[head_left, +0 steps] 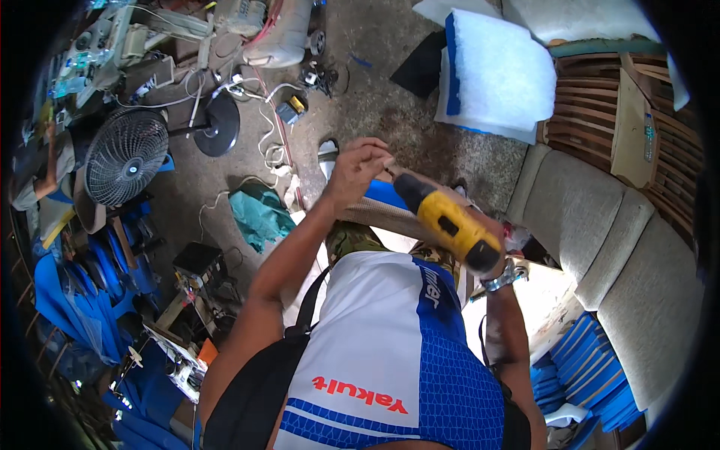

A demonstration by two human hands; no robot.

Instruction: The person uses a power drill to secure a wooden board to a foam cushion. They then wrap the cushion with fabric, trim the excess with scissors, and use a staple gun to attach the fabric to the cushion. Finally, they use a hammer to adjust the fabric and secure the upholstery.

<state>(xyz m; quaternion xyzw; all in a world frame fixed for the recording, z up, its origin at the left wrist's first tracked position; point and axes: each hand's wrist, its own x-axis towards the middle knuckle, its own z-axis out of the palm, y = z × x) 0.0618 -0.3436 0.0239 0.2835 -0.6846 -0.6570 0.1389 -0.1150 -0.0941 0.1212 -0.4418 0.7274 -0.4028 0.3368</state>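
Observation:
My right hand [491,227] is wrapped round a yellow and black cordless drill [448,223], held over my lap with its nose toward my left hand. Fingertips of my left hand [355,169] are pinched together right at the drill's tip; whatever small thing sits between them is too small to make out. Beneath the drill, a brown fabric-covered piece [397,215] lies across my knees, with a strip of blue [377,193] along its far side.
A standing fan [129,157] and loose white cables [266,124] occupy the floor at left, near a green cloth bag [259,214]. White padding [502,71] is stacked ahead. At right stand grey cushions [574,214], a slatted wooden frame [592,97] and blue strips [589,360].

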